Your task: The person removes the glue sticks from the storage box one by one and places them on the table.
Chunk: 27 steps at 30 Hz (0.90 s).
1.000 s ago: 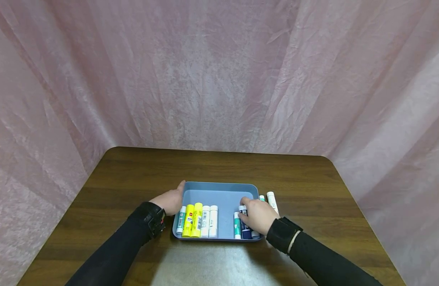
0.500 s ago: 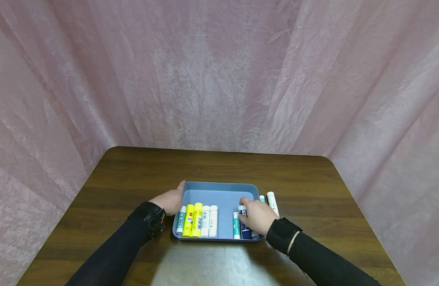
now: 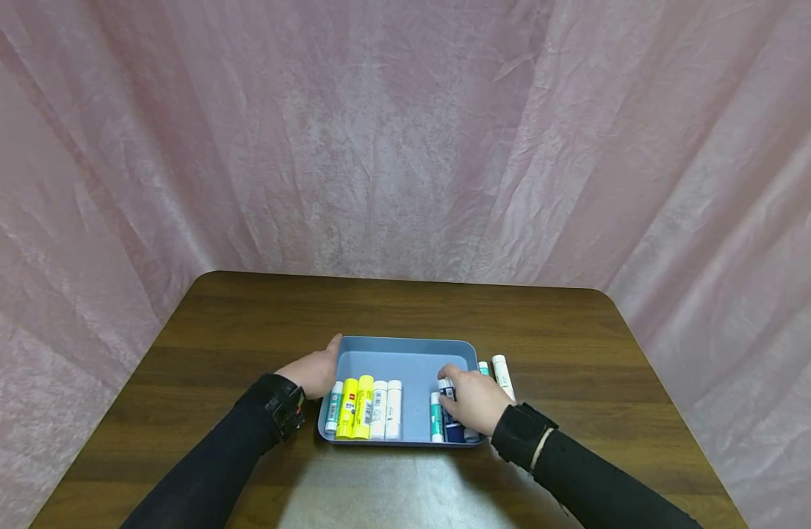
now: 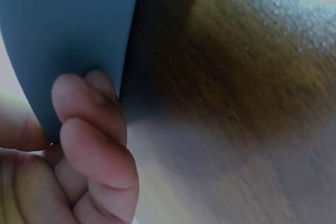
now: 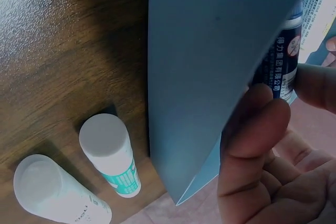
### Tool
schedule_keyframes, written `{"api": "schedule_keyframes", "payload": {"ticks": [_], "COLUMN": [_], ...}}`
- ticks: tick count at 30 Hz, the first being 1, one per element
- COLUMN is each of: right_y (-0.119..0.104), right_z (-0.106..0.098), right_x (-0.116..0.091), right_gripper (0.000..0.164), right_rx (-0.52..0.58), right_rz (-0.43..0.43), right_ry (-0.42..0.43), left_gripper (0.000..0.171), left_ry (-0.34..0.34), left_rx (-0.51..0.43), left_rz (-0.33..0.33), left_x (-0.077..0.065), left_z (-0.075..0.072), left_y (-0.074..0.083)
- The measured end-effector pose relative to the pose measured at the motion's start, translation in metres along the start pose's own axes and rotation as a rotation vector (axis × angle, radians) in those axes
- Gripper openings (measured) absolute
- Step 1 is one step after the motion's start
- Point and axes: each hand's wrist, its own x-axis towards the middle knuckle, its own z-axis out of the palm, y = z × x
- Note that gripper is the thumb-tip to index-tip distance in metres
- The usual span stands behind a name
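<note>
A blue-grey tray (image 3: 412, 356) holds several glue sticks in two groups. My left hand (image 3: 316, 373) grips its left wall, curled fingers (image 4: 97, 150) against the outside and thumb at the rim. Inside the right end, my right hand (image 3: 481, 400) pinches a navy glue stick (image 3: 454, 433) between thumb and fingers; the right wrist view shows this navy stick (image 5: 278, 69) partly behind the tray wall (image 5: 205, 51). To its left lies a small green-and-white glue stick (image 3: 436, 417). Another stick's greyish end (image 3: 471, 435) peeks out under my right hand.
At the tray's left end lie a green-and-white stick (image 3: 334, 406), two yellow glue sticks (image 3: 363, 408) and two white ones (image 3: 394, 409). Outside the right wall, on the wooden table (image 3: 405, 308), are a small green-banded stick (image 5: 107, 142) and a larger white one (image 5: 47, 187).
The navy glue stick and my right fingertips have shifted slightly left, and the small green-and-white stick beside it has edged left too. My left hand has barely moved.
</note>
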Motion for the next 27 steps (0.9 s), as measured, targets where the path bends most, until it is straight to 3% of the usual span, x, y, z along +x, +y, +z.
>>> {"api": "schedule_keyframes", "payload": {"ticks": [11, 27], "right_y": [0.003, 0.005], "right_z": [-0.005, -0.023], "right_x": [0.002, 0.0], "right_gripper": [0.032, 0.032], "right_rx": [0.055, 0.17], "right_rz": [-0.011, 0.027], "right_ry": [0.024, 0.04], "left_gripper": [0.074, 0.076], "left_ry": [0.0, -0.004], "left_rx": [-0.003, -0.018], "left_rz": [0.024, 0.013], "left_x": [-0.005, 0.002], "left_z": [-0.001, 0.001], "left_y": [0.0, -0.001]}}
